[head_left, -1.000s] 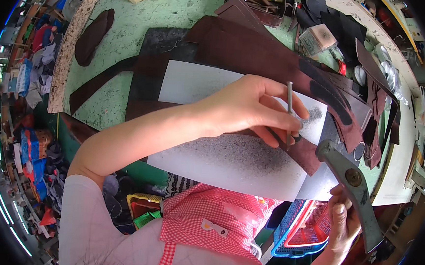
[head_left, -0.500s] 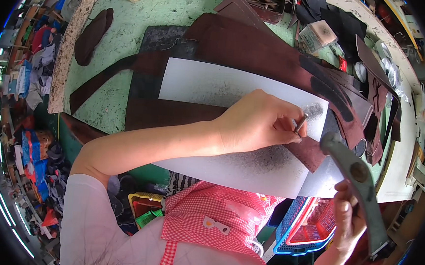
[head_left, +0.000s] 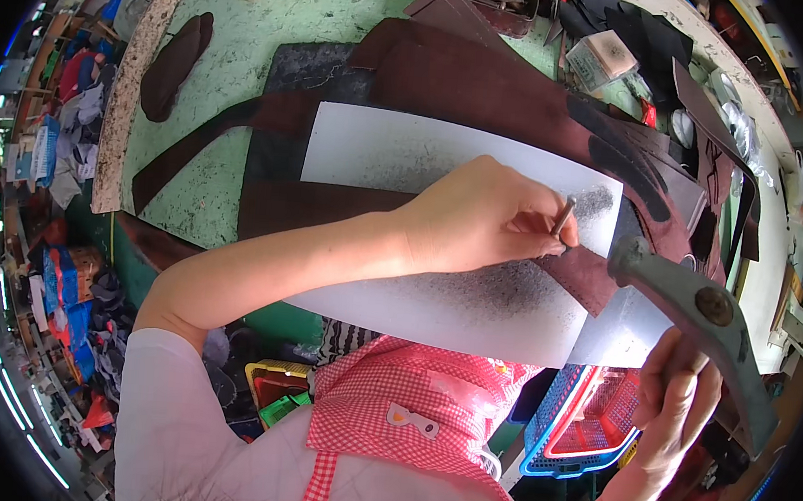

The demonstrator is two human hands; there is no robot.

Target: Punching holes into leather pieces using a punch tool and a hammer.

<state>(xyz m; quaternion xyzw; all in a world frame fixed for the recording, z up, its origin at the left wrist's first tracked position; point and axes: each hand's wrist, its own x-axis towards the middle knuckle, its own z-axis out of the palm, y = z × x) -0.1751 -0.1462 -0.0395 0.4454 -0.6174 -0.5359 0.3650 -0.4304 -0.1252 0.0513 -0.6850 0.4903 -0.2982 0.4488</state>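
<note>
My left hand [head_left: 478,214] pinches a slim metal punch [head_left: 564,215], its top sticking up between thumb and fingers. The punch stands over a dark brown leather strip [head_left: 320,209], which runs under my hand across a white board [head_left: 398,306]. The punch's lower tip is hidden by my fingers. Closed around a hammer's handle, my right hand [head_left: 680,391] is at the board's right edge. The grey metal hammer [head_left: 696,304] is raised, its rounded face to the right of the punch and apart from it.
Large brown leather pieces [head_left: 469,83] lie beyond the board on the green tabletop [head_left: 238,53]. A tool box [head_left: 492,19], a clear block-shaped container [head_left: 603,58] and black scraps [head_left: 623,15] sit at the far side. Below the table edge is a blue and red basket [head_left: 537,446].
The hammer and my right hand have shifted a little up and to the right, and the hammer has turned. The punch stands more upright, slightly further left, with my left hand.
</note>
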